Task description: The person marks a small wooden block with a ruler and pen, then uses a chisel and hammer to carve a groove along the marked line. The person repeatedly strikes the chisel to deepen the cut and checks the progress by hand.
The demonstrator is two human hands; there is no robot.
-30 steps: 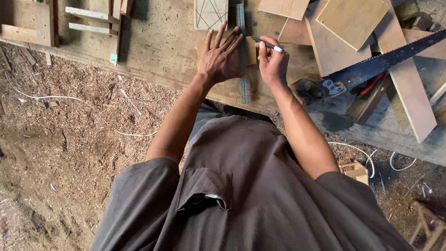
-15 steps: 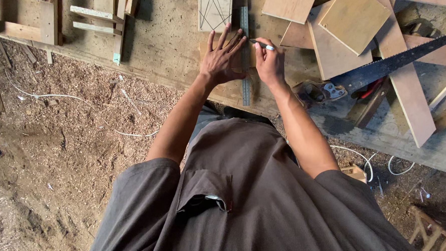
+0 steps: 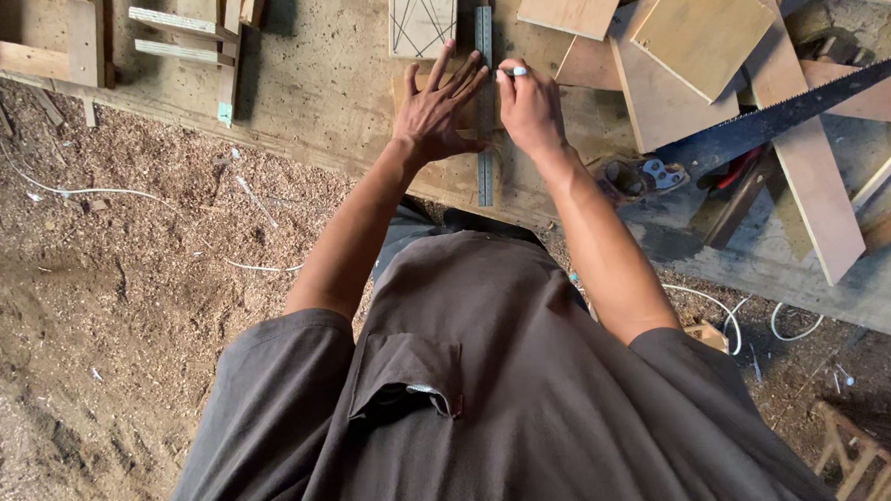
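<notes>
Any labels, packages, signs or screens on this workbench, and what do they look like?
No packages, signs or screens.
Metal ruler: long grey strip with printed markings, lying along the bench between the left hand and right hand.
Small panel: pale rectangle with thin dark crossing lines drawn on it, above the left hand.

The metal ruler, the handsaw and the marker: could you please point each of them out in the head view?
metal ruler [image 3: 486, 174]: head view, on the bare lower stretch of its blade.
handsaw [image 3: 780, 118]: head view, on the middle of its dark toothed blade.
marker [image 3: 518, 71]: head view, on its pale tip above the right hand's fingers.
</notes>
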